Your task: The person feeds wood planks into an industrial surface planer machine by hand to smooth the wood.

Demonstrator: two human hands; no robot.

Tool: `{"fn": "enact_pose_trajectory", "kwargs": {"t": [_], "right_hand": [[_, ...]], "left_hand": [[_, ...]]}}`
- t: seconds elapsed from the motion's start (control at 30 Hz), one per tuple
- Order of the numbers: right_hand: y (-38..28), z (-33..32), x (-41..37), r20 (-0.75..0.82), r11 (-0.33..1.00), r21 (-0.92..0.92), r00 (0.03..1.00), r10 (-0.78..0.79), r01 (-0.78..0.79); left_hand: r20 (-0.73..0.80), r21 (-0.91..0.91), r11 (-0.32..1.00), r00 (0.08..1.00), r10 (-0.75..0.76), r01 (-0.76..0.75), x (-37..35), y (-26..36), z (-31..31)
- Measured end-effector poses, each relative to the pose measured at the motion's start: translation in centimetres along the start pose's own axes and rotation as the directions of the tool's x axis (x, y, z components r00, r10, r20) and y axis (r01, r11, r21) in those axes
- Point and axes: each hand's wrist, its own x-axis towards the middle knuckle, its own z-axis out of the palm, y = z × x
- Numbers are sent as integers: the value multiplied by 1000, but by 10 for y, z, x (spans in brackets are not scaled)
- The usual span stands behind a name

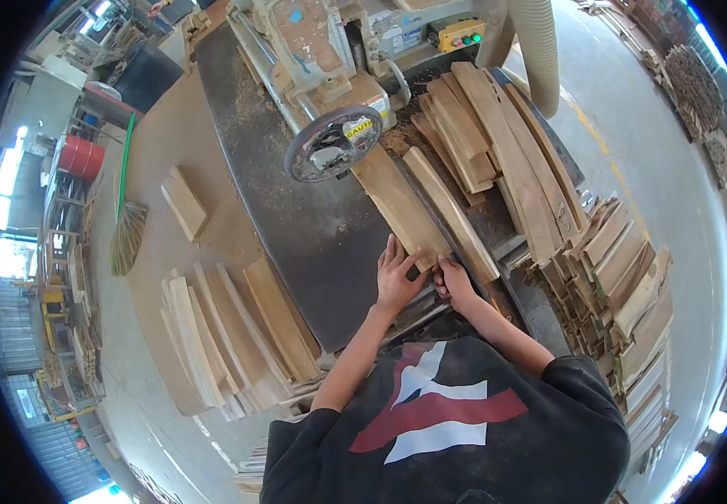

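Observation:
A wooden board (398, 206) lies on the dark machine table, its far end under the handwheel of a woodworking machine. My left hand (398, 275) is at the board's near left corner, fingers spread along its side and thumb touching its end. With fingers curled, my right hand (454, 282) grips the near right corner. Just right of the board runs a longer, slightly curved wooden strip (451, 214), apart from my fingers. The blade area beneath the handwheel (334, 143) is hidden from me.
Stacked planks (510, 151) cover the table's right side, with offcuts (615, 269) piled beyond. Left of the table (296, 244) lie more boards (229, 328), a single block (184, 204) and a broom (130, 235). A control box (461, 36) and a hose (537, 59) are at the back.

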Motion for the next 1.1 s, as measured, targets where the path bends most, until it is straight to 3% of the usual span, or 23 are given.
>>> {"fn": "enact_pose_trajectory", "kwargs": {"t": [0.23, 0.3, 0.43, 0.5, 0.6, 0.63, 0.7, 0.77, 0.9, 1.1], "right_hand": [[-20, 33, 36, 43, 999, 7, 998, -35, 35], [-27, 50, 52, -28, 994, -13, 994, -105, 105], [-43, 71, 60, -24, 989, -41, 989, -146, 145], [-55, 74, 73, 21, 1000, 26, 1000, -18, 18], [-69, 88, 94, 40, 999, 34, 998, -38, 37], [-69, 93, 95, 52, 998, 19, 997, -54, 53], [-62, 105, 98, -74, 965, -132, 968, -238, 227], [-64, 110, 93, -82, 954, -149, 959, -273, 259], [-64, 101, 95, -25, 974, -93, 977, -210, 207], [-65, 97, 93, 14, 980, -40, 981, -194, 195]], "left_hand": [[-20, -5, 1000, 1000, 7, -8, 40, -38, -11], [-36, 6, 1000, 999, 8, -8, 52, -52, -17], [-71, 46, 999, 997, 32, -29, 72, -69, -22], [-36, 10, 1000, 999, 17, -17, 83, -77, -28], [-58, 19, 1000, 998, -8, 9, 98, -89, -35], [-53, 22, 1000, 998, -18, 20, 104, -91, -37], [-62, 2, 1000, 998, 7, -7, 107, -91, -44], [-49, -6, 1000, 999, -2, 2, 104, -91, -45], [-110, 10, 1000, 994, 10, -8, 98, -92, -41], [-74, 10, 1000, 997, -5, 6, 99, -88, -47]]}}
